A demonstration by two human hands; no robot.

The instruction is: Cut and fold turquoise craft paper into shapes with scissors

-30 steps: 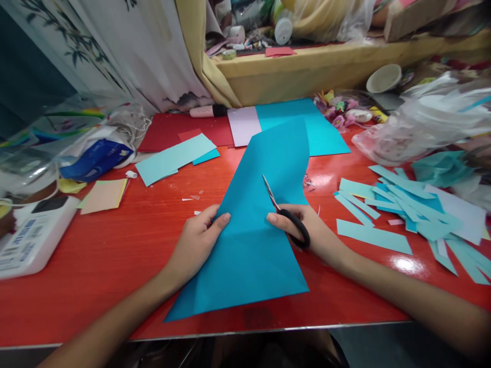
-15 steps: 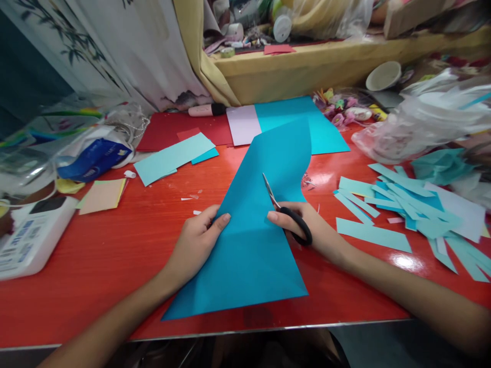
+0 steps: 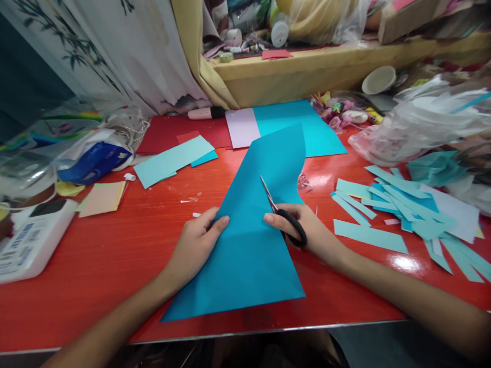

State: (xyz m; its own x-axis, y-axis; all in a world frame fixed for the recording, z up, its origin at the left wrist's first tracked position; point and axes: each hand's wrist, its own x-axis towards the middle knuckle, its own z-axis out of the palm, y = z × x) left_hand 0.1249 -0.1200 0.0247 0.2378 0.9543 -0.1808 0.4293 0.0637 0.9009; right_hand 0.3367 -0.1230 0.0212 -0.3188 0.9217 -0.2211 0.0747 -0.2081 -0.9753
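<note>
A large sheet of blue paper (image 3: 245, 260) is held up at a slant over the red table, its far end curling upward. My left hand (image 3: 199, 243) pinches its left edge, thumb on top and fingers underneath. In my right hand (image 3: 303, 225) is a pair of scissors (image 3: 293, 225) with black handles, at the right side of the sheet. One blade shows above the paper, pointing away and to the left; the other blade is hidden beneath. My right thumb lies over the sheet near the handles.
Pale blue paper strips (image 3: 399, 202) lie in a heap on the right of the red table (image 3: 115, 271). Light blue pieces (image 3: 174, 158), red paper (image 3: 164, 133) and another blue sheet (image 3: 307, 122) are at the back. A white box (image 3: 34, 245) stands left; plastic bags (image 3: 425, 122) crowd the right.
The whole view has shifted slightly. Both hands keep their grips, and the scissors and the blue sheet stand almost as before relative to each other.
</note>
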